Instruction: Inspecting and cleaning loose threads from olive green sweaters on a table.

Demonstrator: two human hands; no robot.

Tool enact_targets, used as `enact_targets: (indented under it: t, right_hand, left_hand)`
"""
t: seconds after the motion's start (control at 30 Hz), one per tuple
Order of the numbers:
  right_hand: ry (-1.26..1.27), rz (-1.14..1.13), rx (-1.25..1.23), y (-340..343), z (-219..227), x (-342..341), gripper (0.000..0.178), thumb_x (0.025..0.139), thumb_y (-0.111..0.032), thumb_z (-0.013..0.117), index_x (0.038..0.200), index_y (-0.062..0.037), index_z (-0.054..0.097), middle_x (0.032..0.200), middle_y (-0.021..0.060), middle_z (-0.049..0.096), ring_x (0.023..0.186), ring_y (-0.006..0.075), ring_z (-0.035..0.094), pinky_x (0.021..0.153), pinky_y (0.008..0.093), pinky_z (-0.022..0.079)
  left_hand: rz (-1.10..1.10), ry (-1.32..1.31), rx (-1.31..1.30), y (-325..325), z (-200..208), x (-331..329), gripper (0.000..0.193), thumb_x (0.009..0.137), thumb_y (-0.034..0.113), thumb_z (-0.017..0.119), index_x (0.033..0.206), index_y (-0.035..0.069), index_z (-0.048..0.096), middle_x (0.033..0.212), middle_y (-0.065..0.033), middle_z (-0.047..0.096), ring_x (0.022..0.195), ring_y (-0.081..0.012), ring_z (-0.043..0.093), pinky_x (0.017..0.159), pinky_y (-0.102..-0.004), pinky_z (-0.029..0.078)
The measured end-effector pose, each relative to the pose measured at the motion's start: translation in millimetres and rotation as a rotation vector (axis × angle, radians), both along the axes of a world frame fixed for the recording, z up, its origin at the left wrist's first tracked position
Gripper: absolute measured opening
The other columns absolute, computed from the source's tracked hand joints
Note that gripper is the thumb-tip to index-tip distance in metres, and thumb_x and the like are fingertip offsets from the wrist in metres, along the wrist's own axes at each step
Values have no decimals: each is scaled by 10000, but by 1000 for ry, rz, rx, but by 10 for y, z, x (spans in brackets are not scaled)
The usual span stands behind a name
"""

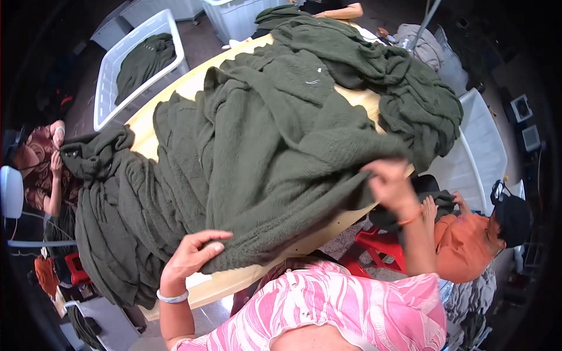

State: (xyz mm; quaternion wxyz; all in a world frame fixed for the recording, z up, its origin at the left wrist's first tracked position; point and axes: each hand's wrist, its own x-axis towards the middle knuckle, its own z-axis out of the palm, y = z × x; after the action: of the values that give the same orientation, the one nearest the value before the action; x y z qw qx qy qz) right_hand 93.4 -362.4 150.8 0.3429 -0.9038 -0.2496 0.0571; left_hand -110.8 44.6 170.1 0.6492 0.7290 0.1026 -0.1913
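Dark green knit cloth [257,140] lies in a wide, rumpled spread over a pale yellow table [225,288]. At its near left edge rests my left hand [192,253], fingers stretched out and thumb apart, touching the cloth. My right hand [391,184], blurred by motion, is closed on the near right edge of the same cloth. A fold runs taut between the two hands. Small white thread bits [313,82] show on the cloth's far part.
More green cloth is heaped along the table's right side [418,105]. A white bin [105,96] holding green cloth stands far left. A co-worker in orange [465,243] sits close on my right, near a red stool [380,245]. Another person [44,149] handles cloth at the left end.
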Motion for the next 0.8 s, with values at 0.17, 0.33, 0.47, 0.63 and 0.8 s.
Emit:
enact_targets:
  t: [0.17,0.33,0.47,0.63,0.8]
  right_hand:
    - [-838,178,-74,339,983,1096,109,762,0,591,853,-51,625,898,76,643,940,272,602,961,434,394]
    - [-916,43,-381,1070,171,1888,315,797,-103,611,1109,-141,626,1006,64,620,908,278,594,828,383,455]
    - [-769,272,-125,1232,-51,1210,350,786,-44,611,1128,-119,612,1088,73,611,995,282,588,866,389,447]
    - [-514,747,-96,1041,-600,151,251,768,-63,647,1016,-98,638,1092,84,605,1054,290,574,930,405,447]
    - [-599,618,-56,1723,-736,370,278,768,-149,691,1034,-91,630,1088,106,584,1072,304,547,976,414,413]
  left_hand:
    - [-176,205,-41,95,-1036,-260,390,914,303,604,1155,-3,639,1038,-35,646,950,-115,551,853,-276,447]
    - [24,85,407,-192,-1668,-77,639,749,355,772,1250,21,560,1231,-170,544,1129,-270,529,988,-344,393]
    - [-8,-641,825,-573,-1396,-414,702,669,268,805,1279,87,510,1265,-203,486,1133,-381,488,935,-456,401]
    - [-163,-514,561,-1011,-2056,-702,587,717,204,751,1243,68,529,1223,-185,511,1094,-362,508,902,-445,427]
    - [-359,-454,659,-1051,-2200,-471,652,731,317,723,1293,82,489,1295,-190,465,1193,-364,437,977,-449,355]
